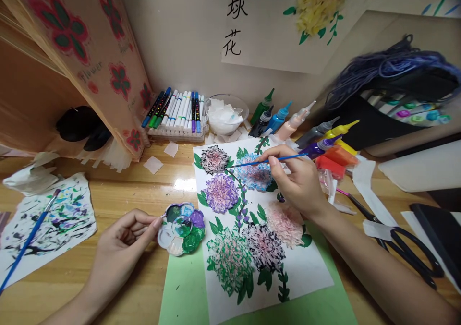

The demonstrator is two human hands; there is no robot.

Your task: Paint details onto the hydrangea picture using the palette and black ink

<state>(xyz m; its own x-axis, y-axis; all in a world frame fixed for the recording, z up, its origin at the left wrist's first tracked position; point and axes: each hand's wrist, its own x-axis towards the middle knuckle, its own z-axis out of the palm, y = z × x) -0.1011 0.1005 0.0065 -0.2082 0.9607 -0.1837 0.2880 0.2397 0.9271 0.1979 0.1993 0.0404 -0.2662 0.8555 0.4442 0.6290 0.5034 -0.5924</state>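
Under your right hand [300, 183], pinching a thin blue paintbrush [266, 161], lies the white flower painting [313, 267]; your left hand [120, 248] pinches a flower-shaped plastic palette [182, 229]. Far left, brown cardboard [90, 70] reads "Flower".

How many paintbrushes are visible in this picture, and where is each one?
2. One blue paintbrush is held in the right hand, over the flower painting. The other paintbrush lies on the paint-smeared paper at the left. Clutter may hide more.
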